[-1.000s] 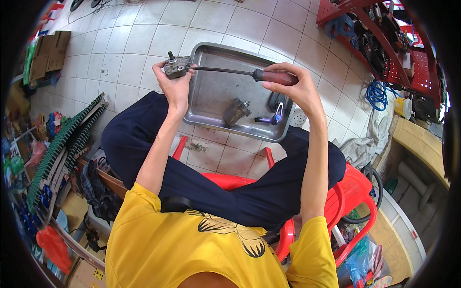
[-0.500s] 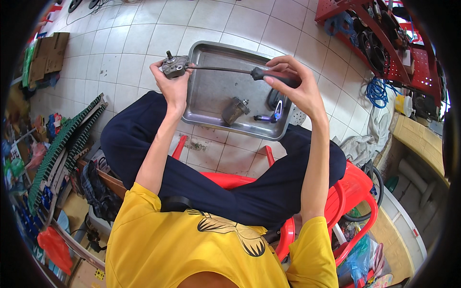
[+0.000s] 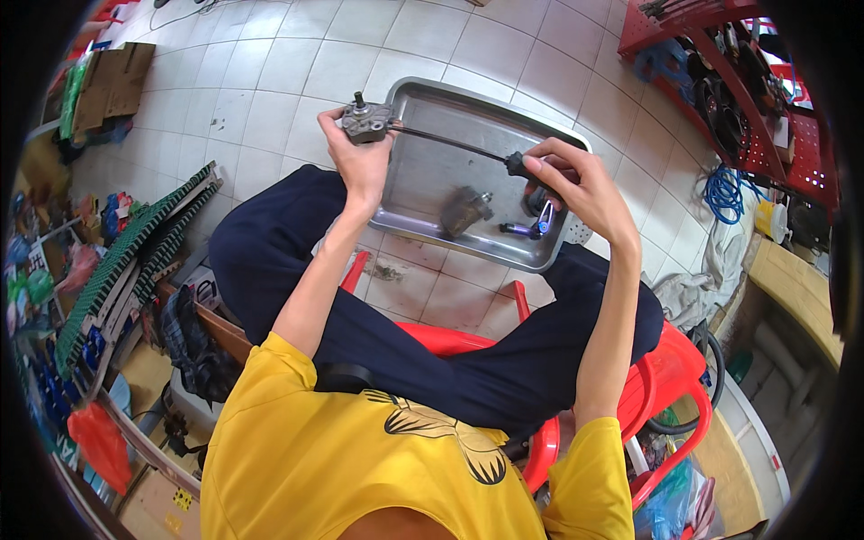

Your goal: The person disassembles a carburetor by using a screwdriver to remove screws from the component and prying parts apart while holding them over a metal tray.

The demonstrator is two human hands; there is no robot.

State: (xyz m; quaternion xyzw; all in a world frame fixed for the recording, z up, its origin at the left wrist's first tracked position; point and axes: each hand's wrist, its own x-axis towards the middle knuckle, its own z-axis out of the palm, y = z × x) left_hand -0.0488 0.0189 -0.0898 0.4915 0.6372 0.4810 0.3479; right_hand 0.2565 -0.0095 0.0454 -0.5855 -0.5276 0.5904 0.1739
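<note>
Gripping a metal part [image 3: 367, 126] at upper centre-left, the left hand [image 3: 360, 164] stays clamped; the right hand [image 3: 580, 184] clasps a screwdriver [image 3: 477, 151].

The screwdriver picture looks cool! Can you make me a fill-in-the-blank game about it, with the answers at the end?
1. The right hand grips the screwdriver by its ____.
2. The grey metal part is held in the person's ____ hand.
3. The metal tray is in front of the person, whose T-shirt is mostly ____.
4. The plastic chair is coloured ____.

Missing words: handle; left; yellow; red.
</note>
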